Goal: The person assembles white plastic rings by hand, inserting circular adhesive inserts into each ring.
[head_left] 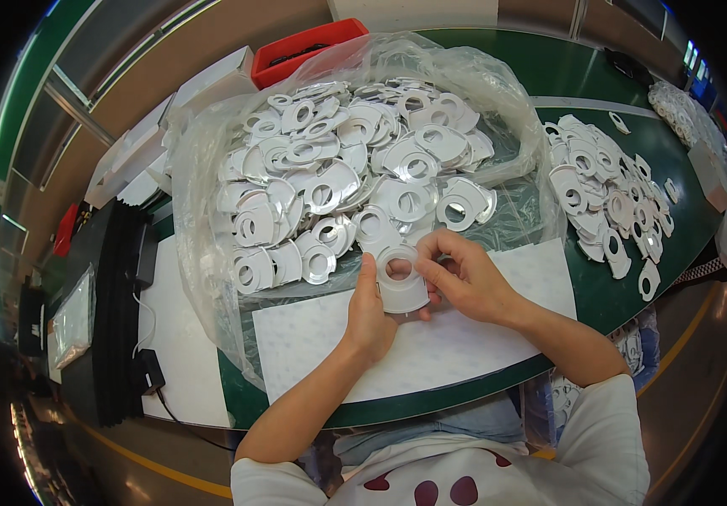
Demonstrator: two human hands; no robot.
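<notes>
Between my two hands is a white plastic ring part (403,295) with a round hole and a wider skirt, held above a white sheet (321,350). My left hand (369,316) grips its left side, thumb pointing up along the edge. At the right rim of the hole, the thumb and fingers of my right hand (465,278) close on the same part. Some fingertips are hidden behind it. Just beyond lies a large pile of similar white ring parts (330,160) on a clear plastic bag (519,181).
A second pile of white parts (608,190) lies on the green table (566,295) at the right. A red bin (309,52) stands at the back. Black stacked sheets (110,312) and a black adapter (149,371) with a cable are at the left. White boxes (212,80) line the far left.
</notes>
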